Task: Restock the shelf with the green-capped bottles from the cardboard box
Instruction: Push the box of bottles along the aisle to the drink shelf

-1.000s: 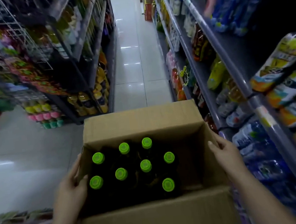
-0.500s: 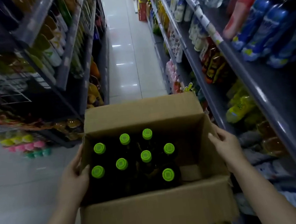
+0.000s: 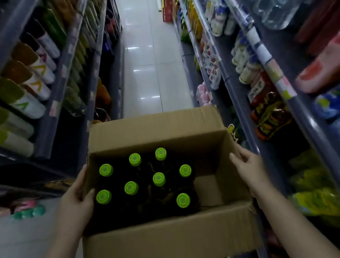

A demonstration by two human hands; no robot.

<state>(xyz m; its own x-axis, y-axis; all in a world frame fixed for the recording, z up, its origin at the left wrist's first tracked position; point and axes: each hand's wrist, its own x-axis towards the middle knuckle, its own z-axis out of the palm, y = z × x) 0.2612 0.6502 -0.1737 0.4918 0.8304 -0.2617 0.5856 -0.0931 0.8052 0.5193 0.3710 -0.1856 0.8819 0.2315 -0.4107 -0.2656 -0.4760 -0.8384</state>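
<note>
An open cardboard box (image 3: pixel 168 240) is carried at waist height in the middle of a shop aisle. Inside stand several dark bottles with green caps (image 3: pixel 159 179), packed toward the left; the right part of the box floor is bare. My left hand (image 3: pixel 76 203) grips the box's left wall, thumb hooked over the rim inside. My right hand (image 3: pixel 247 169) grips the right wall the same way, fingers outside and thumb over the edge.
Shelving (image 3: pixel 262 60) full of bottles and packets runs along the right, close to the box. More shelves (image 3: pixel 38 65) with drinks line the left. A white tiled floor (image 3: pixel 147 64) stretches ahead between them.
The view has moved forward down the aisle and tilted up; the box is carried along, both hands keeping the same hold on its sides.
</note>
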